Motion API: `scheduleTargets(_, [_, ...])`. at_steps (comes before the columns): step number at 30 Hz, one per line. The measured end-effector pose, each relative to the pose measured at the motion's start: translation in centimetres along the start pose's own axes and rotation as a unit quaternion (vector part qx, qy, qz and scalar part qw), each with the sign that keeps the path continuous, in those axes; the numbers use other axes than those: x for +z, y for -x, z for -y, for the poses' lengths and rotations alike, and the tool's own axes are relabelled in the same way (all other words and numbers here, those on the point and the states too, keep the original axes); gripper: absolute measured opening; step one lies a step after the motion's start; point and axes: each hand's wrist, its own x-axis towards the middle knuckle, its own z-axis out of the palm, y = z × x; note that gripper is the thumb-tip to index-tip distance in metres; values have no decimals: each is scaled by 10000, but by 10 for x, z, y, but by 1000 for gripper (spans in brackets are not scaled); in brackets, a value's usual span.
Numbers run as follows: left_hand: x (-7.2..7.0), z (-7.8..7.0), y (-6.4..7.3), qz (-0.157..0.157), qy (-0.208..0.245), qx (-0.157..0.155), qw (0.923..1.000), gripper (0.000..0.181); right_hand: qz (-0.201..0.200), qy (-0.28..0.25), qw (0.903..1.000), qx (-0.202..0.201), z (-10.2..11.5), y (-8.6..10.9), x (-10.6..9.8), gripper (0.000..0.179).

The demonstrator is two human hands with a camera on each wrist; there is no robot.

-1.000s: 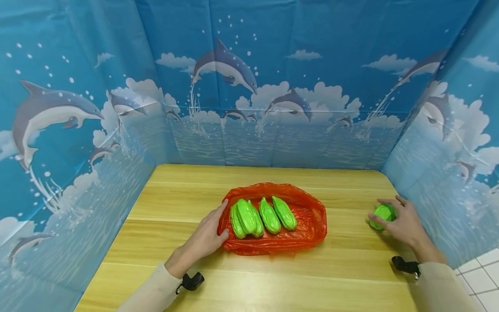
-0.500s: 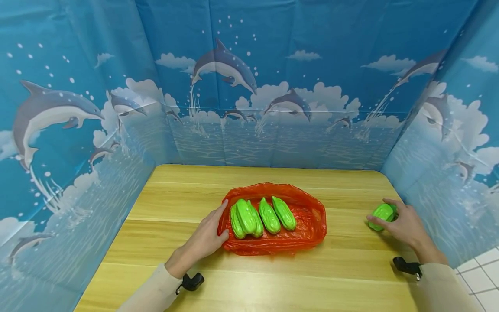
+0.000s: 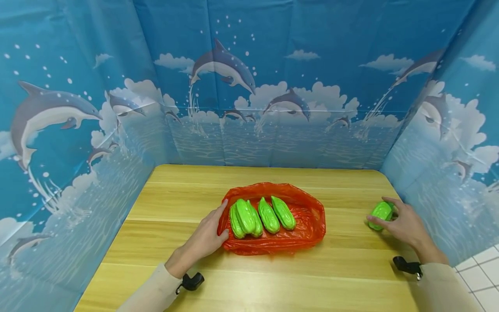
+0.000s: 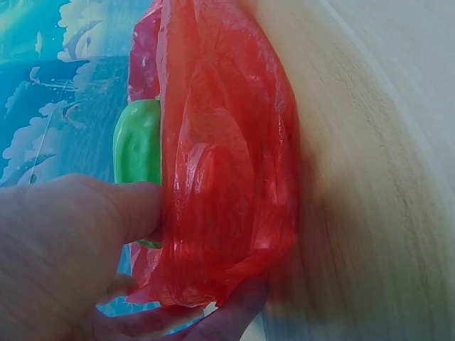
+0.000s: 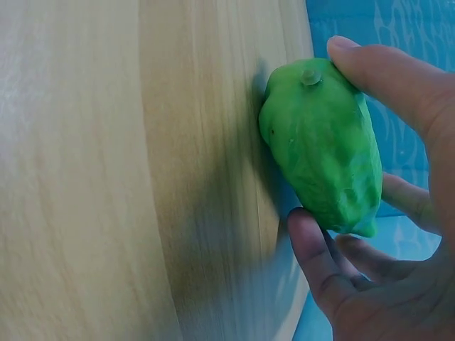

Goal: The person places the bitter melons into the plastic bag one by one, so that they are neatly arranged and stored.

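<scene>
In the head view my left hand (image 3: 202, 236) holds the left end of an opened red plastic bag (image 3: 312, 234). The left wrist view shows my thumb at the bag's rim and my fingers low on its outside. Several long, ridged green gourds (image 3: 267, 216) lie in the bag's left and middle part. At the table's right, my right hand (image 3: 407, 225) grips one more gourd (image 3: 380, 215) between thumb and fingers. That gourd (image 5: 323, 142), bumpy with a small stem knob, shows in the right wrist view. I cannot tell whether it touches the table.
A light wooden table (image 3: 187, 186) carries everything. Blue dolphin-printed sheets (image 3: 273, 143) stand along its back, left and right sides. White floor tiles (image 3: 475, 277) show past the lower right.
The gourd in my right hand has turned slightly, and my fingers have shifted a little around it. My left hand and the bag have stayed in place.
</scene>
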Motion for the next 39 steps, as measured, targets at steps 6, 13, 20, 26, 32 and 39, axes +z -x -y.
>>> scheduleTargets(6, [0,0,-1,3,-26,-12,10000,94,195,26,9997,161,1,1,-2,111])
scheduleTargets(13, [1,0,-1,-10,-23,-33,10000,95,260,92,9995,147,4,1,-2,111])
scheduleTargets(20, [0,0,0,-28,-28,-17,10000,94,296,43,9995,96,8,0,-3,112])
scheduleTargets(26, [1,1,0,-13,-18,-64,10000,94,323,-54,9994,57,10,0,-3,113])
scheduleTargets(32, [1,1,1,-23,-24,-44,10000,94,280,-171,9995,-12,15,0,-2,114])
scheduleTargets(39, [1,0,1,-36,13,-22,10000,94,177,-266,9994,-156,27,-1,-1,116])
